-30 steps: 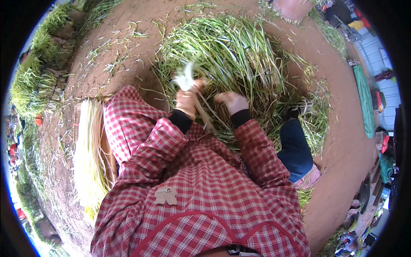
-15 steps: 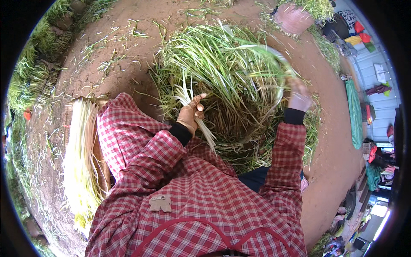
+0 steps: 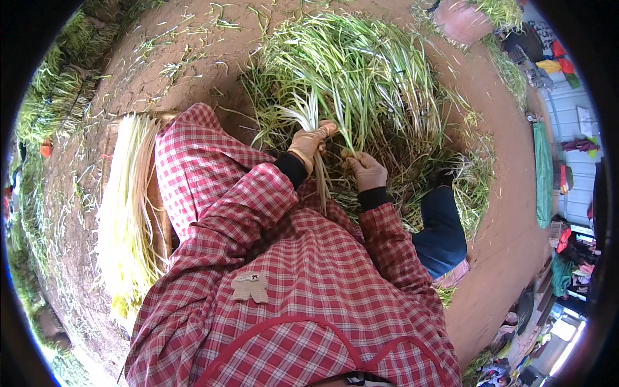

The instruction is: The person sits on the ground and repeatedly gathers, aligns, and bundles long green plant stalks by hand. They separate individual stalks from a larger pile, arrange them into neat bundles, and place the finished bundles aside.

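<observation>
My left hand [image 3: 311, 146], gloved, is closed round a small bunch of pale stalks [image 3: 308, 111]. Their leafy ends fan out above the fist, and the whitish ends hang below it. Just to its right, my gloved right hand [image 3: 368, 171] pinches the lower ends of some long green leaves [image 3: 343, 122], whose tops reach over the heap. Both hands are over the near side of a big heap of long green leafy stalks [image 3: 380, 64]. Straw-coloured, drier stalks show in the heap's lower part.
A thick bundle of cleaned, whitish-yellow stalks [image 3: 126, 213] lies on a wooden board left of my knee. Scattered leaves litter the brown ground [image 3: 193, 48]. More green stalks [image 3: 48, 106] are piled at the far left. A rolled green sheet [image 3: 543, 174] stands by the right wall.
My right hand has come from the heap's right side, where it was swinging blurred green leaves, to beside my left hand. The left hand still grips the pale stalks.
</observation>
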The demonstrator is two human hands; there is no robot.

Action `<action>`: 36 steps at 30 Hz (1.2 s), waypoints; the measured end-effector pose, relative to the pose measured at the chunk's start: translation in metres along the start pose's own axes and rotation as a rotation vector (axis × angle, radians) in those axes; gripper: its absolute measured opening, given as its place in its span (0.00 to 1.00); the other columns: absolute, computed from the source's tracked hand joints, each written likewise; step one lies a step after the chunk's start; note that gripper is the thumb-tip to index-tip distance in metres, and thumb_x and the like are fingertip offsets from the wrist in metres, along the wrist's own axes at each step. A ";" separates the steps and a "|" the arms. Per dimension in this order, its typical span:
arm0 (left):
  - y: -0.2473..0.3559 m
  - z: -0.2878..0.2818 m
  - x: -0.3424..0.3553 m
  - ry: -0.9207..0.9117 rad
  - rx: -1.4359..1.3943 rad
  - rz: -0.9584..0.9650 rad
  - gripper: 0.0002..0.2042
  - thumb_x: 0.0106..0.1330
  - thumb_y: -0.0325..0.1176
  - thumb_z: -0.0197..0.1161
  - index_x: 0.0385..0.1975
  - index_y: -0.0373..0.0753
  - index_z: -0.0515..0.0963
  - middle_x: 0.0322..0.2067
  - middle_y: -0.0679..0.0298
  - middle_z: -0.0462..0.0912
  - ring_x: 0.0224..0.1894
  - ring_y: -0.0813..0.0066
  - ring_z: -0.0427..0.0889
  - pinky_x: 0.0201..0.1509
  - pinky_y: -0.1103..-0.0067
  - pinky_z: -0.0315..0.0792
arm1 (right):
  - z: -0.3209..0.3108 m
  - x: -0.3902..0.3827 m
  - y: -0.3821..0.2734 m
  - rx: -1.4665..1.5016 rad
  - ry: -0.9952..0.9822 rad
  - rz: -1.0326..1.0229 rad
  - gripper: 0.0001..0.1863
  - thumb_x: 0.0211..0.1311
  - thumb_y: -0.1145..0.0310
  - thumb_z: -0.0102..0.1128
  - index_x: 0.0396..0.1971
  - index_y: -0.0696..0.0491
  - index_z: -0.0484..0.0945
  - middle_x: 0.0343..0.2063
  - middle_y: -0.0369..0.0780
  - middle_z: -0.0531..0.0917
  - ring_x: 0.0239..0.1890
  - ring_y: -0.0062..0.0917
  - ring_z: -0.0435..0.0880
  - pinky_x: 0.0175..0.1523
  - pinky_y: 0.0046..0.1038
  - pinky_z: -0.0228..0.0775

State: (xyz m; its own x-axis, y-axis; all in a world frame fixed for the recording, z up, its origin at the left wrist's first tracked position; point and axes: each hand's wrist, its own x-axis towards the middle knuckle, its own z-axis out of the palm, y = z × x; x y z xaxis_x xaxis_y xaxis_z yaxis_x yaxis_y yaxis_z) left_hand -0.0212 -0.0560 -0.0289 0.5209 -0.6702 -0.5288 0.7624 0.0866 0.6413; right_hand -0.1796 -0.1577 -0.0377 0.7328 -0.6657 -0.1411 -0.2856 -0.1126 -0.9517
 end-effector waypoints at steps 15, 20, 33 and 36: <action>0.017 0.008 -0.008 0.172 0.043 0.099 0.10 0.54 0.30 0.71 0.34 0.34 0.82 0.20 0.73 0.77 0.15 0.86 0.62 0.19 0.82 0.58 | 0.016 0.022 0.010 0.768 0.080 0.425 0.13 0.60 0.70 0.62 0.40 0.63 0.77 0.34 0.40 0.83 0.33 0.23 0.81 0.41 0.24 0.74; 0.014 0.001 0.005 -0.046 0.087 0.061 0.11 0.58 0.27 0.67 0.40 0.33 0.81 0.28 0.69 0.83 0.16 0.87 0.62 0.19 0.86 0.58 | -0.004 0.021 0.011 0.861 -0.318 0.581 0.14 0.61 0.66 0.61 0.40 0.61 0.77 0.37 0.40 0.83 0.35 0.26 0.81 0.42 0.28 0.75; -0.001 -0.012 0.005 0.081 0.103 -0.016 0.09 0.58 0.32 0.68 0.33 0.33 0.82 0.25 0.68 0.81 0.16 0.84 0.63 0.19 0.85 0.60 | 0.016 0.028 0.020 0.401 -0.098 0.184 0.07 0.60 0.74 0.61 0.36 0.60 0.79 0.31 0.40 0.84 0.32 0.21 0.83 0.37 0.19 0.74; 0.001 -0.007 -0.001 0.059 0.237 -0.057 0.10 0.55 0.32 0.71 0.35 0.36 0.82 0.24 0.71 0.79 0.15 0.85 0.62 0.19 0.84 0.58 | 0.025 0.030 0.025 0.363 -0.149 0.244 0.07 0.58 0.74 0.62 0.36 0.59 0.79 0.31 0.39 0.83 0.32 0.20 0.82 0.37 0.19 0.74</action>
State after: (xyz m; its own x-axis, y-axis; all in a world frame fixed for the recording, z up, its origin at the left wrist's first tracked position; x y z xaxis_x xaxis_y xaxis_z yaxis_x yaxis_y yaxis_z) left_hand -0.0183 -0.0502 -0.0315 0.5065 -0.6240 -0.5951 0.6835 -0.1302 0.7183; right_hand -0.1494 -0.1621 -0.0729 0.7590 -0.5246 -0.3855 -0.2453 0.3181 -0.9158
